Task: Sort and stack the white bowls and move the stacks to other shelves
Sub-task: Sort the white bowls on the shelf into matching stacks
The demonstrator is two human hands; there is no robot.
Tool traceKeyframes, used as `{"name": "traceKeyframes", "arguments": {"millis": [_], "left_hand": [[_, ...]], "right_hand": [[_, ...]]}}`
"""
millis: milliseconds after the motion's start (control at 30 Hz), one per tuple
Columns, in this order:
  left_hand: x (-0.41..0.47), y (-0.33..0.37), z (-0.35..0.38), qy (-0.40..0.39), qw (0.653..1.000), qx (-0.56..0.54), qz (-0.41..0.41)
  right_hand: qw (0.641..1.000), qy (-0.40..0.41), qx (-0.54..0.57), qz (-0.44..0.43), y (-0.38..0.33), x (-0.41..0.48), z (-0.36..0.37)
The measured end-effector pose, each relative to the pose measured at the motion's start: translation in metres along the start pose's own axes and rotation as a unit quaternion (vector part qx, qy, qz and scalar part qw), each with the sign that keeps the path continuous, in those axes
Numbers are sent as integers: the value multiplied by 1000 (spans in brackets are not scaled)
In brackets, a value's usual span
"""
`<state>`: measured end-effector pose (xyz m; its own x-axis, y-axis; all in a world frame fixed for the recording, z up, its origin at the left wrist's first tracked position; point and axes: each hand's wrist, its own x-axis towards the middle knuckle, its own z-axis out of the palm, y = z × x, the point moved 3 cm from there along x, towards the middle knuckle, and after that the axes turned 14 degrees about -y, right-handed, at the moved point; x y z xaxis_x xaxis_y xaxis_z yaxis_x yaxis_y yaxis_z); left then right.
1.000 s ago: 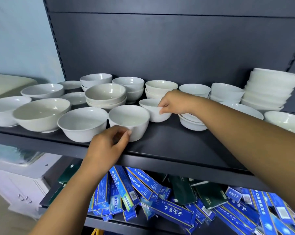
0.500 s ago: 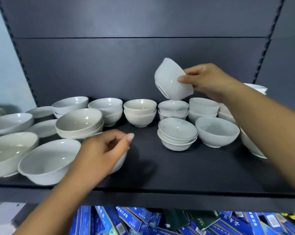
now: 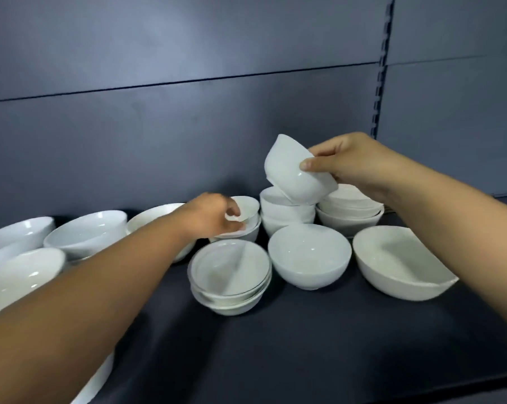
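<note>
Dark shelf (image 3: 304,360), holding white bowls. Near row, left to right: low stack of shallow bowls (image 3: 229,275); single round bowl (image 3: 309,255); wide bowl (image 3: 401,260), all upright and untouched. Behind these, the left hand (image 3: 214,218), formerly on a bowl at the near left edge, now reaches to the far row and pinches the rim of a small bowl (image 3: 245,209) seated on another bowl. Further right, the right hand (image 3: 351,164) grasps a deep bowl (image 3: 296,176) at its rim. The bowl is tilted and lower than half a second ago, now directly over the far stack of deep bowls (image 3: 287,214); whether they touch cannot be told. Judgement: like sizes are being matched, the deep bowl is close to nesting, and the small bowl is next in hand. No stack has left this shelf yet.
</note>
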<state>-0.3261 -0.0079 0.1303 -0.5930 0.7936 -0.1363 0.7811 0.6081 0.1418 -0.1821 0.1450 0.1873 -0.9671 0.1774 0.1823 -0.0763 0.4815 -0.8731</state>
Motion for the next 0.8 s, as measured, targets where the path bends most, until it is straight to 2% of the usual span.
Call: {"name": "traceKeyframes", "arguments": {"millis": [100, 267, 500, 667, 800], "left_hand": [[24, -6, 9, -75, 996, 42, -28], [27, -18, 3, -90, 995, -33, -17], [17, -22, -42, -28, 987, -159, 8], [19, -28, -49, -57, 987, -148, 11], [17, -30, -54, -118, 979, -162, 41]], "right_hand": [[1000, -11, 8, 0, 6, 3, -17], [999, -16, 44, -22, 7, 10, -28], [996, -4, 70, -51, -8, 22, -31], [991, 8, 123, -49, -16, 25, -36], [987, 27, 156, -32, -18, 27, -36]]}}
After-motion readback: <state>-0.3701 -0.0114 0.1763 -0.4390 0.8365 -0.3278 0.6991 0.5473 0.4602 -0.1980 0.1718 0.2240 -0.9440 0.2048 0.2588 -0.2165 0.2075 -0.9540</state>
